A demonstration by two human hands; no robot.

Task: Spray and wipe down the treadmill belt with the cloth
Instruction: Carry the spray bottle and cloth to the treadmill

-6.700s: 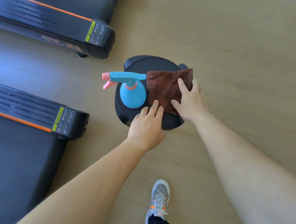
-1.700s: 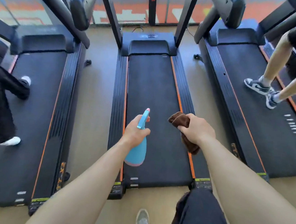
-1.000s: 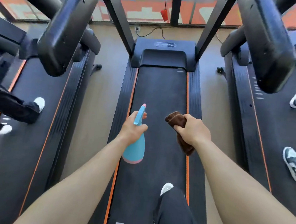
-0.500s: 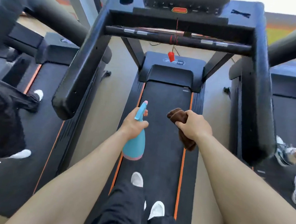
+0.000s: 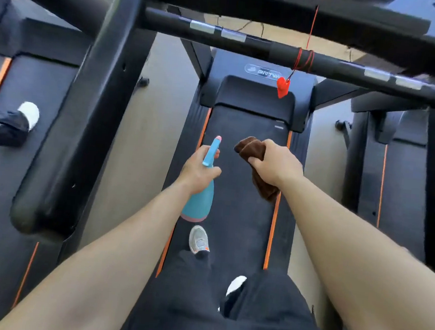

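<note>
Two bare hands reach out over the black treadmill belt (image 5: 243, 220), which runs up the middle of the frame between two orange stripes. The left hand (image 5: 198, 173) grips the neck of a blue spray bottle (image 5: 198, 203), its fingers (image 5: 216, 152) curled round the head by the trigger. The pink-tipped nozzle points toward the top of the frame, and the pink-rimmed base hangs over the belt's left stripe. Just right of it, the right hand (image 5: 275, 162) is clenched tight round a bunched brown cloth (image 5: 250, 148). One fold sticks out at the upper left of the fist and a tail hangs below the wrist, over the right stripe. Bottle and cloth are near each other but apart.

A grey shoe (image 5: 199, 240) stands on the belt at lower centre, with black trouser legs filling the bottom of the frame. A black crossbar (image 5: 249, 39) spans the upper frame. A red cord is wound round it, and a red heart-shaped clip (image 5: 282, 87) dangles over the motor cover. At the left edge another person's white shoe (image 5: 28, 114) rests on a neighbouring treadmill.
</note>
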